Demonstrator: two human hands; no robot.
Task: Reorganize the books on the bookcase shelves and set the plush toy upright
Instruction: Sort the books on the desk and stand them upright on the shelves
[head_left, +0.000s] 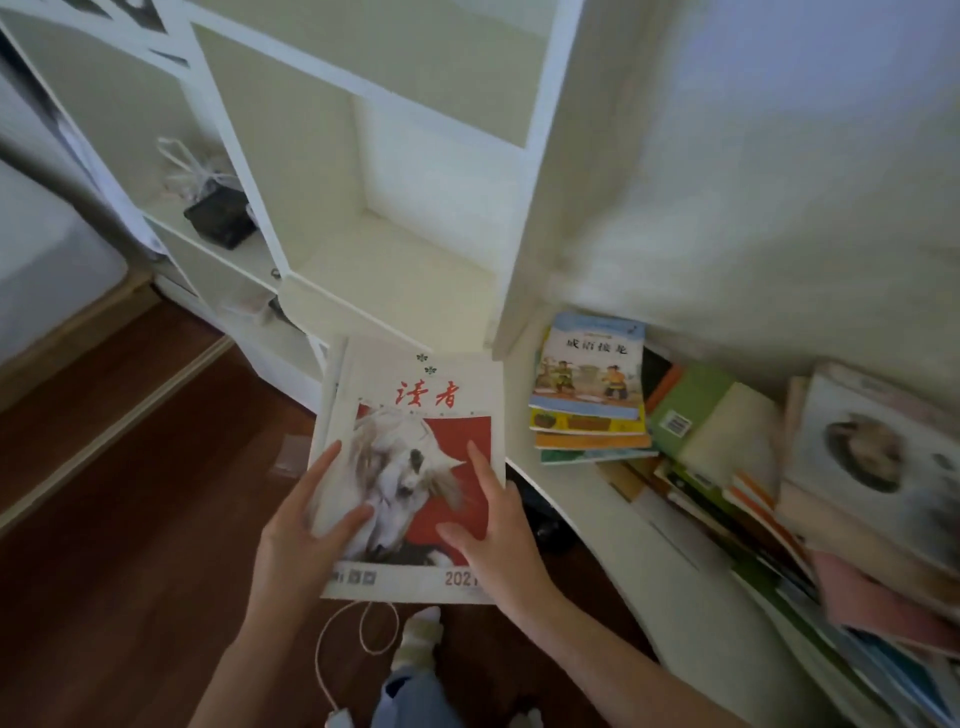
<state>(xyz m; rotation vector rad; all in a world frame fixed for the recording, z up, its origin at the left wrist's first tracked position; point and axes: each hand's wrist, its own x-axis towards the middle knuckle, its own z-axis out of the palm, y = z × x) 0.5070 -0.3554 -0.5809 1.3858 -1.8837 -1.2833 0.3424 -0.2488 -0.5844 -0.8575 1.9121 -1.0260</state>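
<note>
Head view: left hand (298, 525) and right hand (498, 530) hold a flat magazine stack (415, 374), thin cream paper with squared corners, the top cover a white horse on a red block. On each hand the thumb and forefinger are pressed flat on the cover; the other fingers are tucked under and hidden, so both hands are clamped on it. The stack sits level over the dark brown glossy wood floor (130, 519). Its far edge is just in front of the white painted bookcase (540, 208), which has smooth panels and hard straight edges.

The square cubby (395, 265) straight ahead is bare inside and open at the front. The shelf to the left carries a black boxy item (221, 215) touching a crinkled clear plastic bag (192, 166).

To the right is a white worktop (592, 514) with a rounded front edge. On it lies a short, neat pile of paperbacks with a blue illustrated cover (592, 364) on top. A green matte book (691, 400) lies just beside that pile. Further right, a slumped, fanned heap of magazines (872, 457) crowds that side, blurred.

A thin white cable (332, 654) loops on the floor near a socked foot (418, 639).
</note>
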